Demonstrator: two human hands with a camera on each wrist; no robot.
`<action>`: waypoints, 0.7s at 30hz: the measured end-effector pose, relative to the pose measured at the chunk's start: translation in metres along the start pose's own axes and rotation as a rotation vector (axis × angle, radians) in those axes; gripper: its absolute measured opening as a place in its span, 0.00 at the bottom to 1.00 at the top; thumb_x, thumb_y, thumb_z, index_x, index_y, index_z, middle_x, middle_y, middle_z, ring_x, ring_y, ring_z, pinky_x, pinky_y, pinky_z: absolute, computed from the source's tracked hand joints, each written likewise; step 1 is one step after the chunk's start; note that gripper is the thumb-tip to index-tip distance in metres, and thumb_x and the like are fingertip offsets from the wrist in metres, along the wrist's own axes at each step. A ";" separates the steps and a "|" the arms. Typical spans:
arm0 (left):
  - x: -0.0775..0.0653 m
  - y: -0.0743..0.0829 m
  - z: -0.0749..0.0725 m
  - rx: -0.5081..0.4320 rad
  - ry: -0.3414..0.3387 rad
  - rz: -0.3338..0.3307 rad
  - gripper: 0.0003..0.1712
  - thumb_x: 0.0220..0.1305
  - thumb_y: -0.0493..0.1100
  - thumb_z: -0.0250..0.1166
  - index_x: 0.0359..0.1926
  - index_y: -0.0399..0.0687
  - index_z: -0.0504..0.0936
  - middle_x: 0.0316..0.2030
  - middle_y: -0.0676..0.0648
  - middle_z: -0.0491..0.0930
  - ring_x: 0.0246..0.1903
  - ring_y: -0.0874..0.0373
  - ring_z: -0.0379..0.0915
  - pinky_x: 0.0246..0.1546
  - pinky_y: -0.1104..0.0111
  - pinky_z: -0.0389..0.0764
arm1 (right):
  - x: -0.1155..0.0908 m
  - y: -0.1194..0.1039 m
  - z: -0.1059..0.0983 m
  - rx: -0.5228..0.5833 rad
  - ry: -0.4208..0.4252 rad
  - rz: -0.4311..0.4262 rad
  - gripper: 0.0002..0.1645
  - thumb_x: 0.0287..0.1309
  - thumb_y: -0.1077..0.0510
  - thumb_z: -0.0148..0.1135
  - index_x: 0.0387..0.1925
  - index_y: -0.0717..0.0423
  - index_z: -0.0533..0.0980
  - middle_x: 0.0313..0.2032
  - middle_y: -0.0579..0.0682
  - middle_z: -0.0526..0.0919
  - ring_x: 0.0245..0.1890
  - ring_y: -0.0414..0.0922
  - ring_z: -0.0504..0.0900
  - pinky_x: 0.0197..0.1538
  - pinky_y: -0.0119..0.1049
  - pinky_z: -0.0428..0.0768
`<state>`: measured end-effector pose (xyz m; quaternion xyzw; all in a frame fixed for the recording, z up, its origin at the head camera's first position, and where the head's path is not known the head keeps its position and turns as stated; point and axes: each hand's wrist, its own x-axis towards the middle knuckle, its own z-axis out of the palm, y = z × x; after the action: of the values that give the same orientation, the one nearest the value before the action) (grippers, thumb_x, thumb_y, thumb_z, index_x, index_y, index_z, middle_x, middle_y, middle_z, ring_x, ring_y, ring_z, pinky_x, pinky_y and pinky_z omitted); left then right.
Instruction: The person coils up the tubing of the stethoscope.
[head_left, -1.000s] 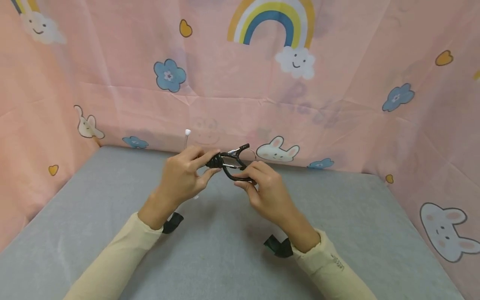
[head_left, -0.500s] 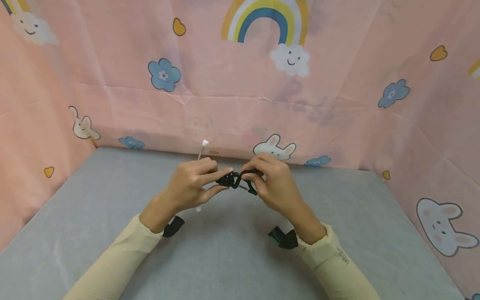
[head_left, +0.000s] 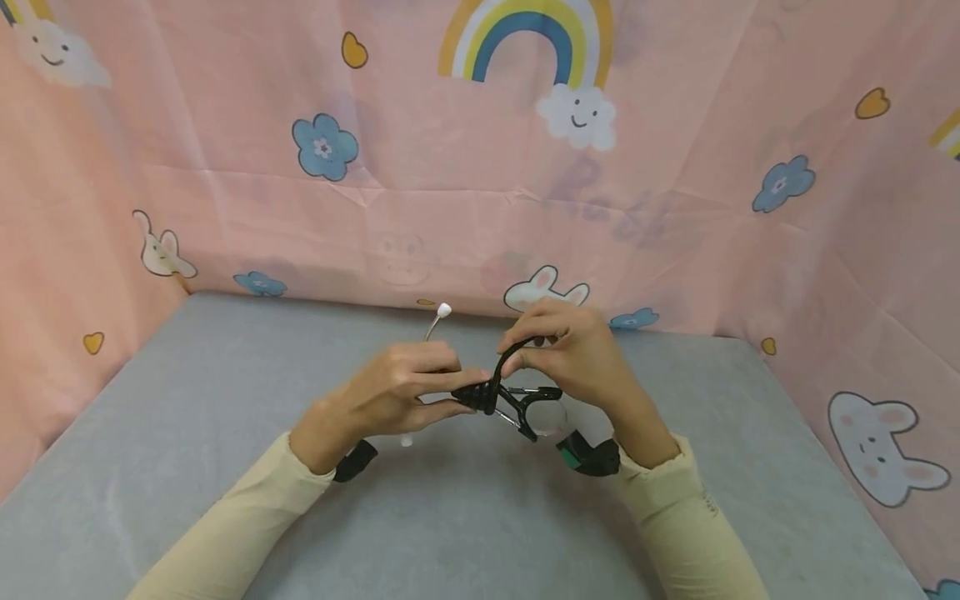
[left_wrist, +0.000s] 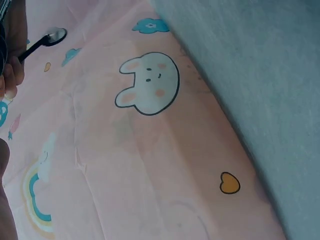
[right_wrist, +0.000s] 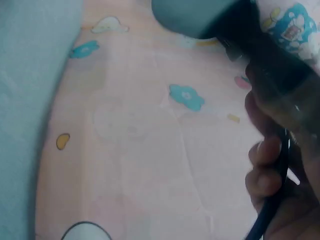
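Observation:
A stethoscope with black tubing (head_left: 476,397) is held up above the grey table. The tubing is wound in a tight bundle round its middle. My left hand (head_left: 393,392) pinches that bundle between thumb and fingers. Beyond it on the left, one white ear tip (head_left: 444,310) sticks up on its metal tube, and another ear tip (head_left: 406,439) shows below the hand. My right hand (head_left: 581,358) pinches a strand of tubing, also seen as a black tube (right_wrist: 272,210) in the right wrist view. A round chest piece (left_wrist: 56,36) on a black stem appears in the left wrist view.
The grey-covered table (head_left: 450,533) lies under both hands. Pink printed cloth (head_left: 450,200) hangs behind it and along both sides. Dark bands sit at both wrists, the right one (head_left: 588,456) just below the stethoscope.
The stethoscope has moved down and right in view. My right hand has shifted from the far loop to a raised strand drawn up from the bundle. My left hand keeps its pinch.

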<state>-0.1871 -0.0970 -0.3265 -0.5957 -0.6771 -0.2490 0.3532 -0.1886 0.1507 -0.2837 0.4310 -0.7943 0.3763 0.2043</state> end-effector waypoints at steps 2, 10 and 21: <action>0.001 0.001 0.001 -0.035 0.008 0.000 0.24 0.45 0.37 0.80 0.48 0.42 0.88 0.25 0.51 0.75 0.25 0.64 0.67 0.26 0.77 0.70 | 0.000 0.004 -0.001 0.051 -0.005 0.013 0.10 0.41 0.64 0.78 0.30 0.51 0.88 0.30 0.44 0.86 0.27 0.35 0.71 0.30 0.27 0.69; 0.002 0.003 0.004 0.208 0.041 -0.018 0.27 0.44 0.46 0.82 0.49 0.47 0.88 0.27 0.52 0.79 0.24 0.62 0.72 0.28 0.71 0.70 | 0.000 0.010 0.010 0.211 0.055 0.231 0.07 0.48 0.67 0.74 0.32 0.60 0.87 0.33 0.53 0.86 0.31 0.37 0.80 0.34 0.28 0.80; 0.004 0.004 0.003 0.289 0.118 -0.037 0.25 0.43 0.45 0.82 0.46 0.49 0.88 0.26 0.52 0.80 0.23 0.61 0.69 0.29 0.68 0.68 | 0.005 -0.004 0.012 0.318 0.075 0.536 0.13 0.49 0.56 0.75 0.37 0.58 0.87 0.36 0.44 0.86 0.40 0.45 0.84 0.43 0.34 0.83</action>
<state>-0.1840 -0.0917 -0.3261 -0.5104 -0.6948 -0.1898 0.4698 -0.1876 0.1377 -0.2861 0.2188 -0.8027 0.5519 0.0569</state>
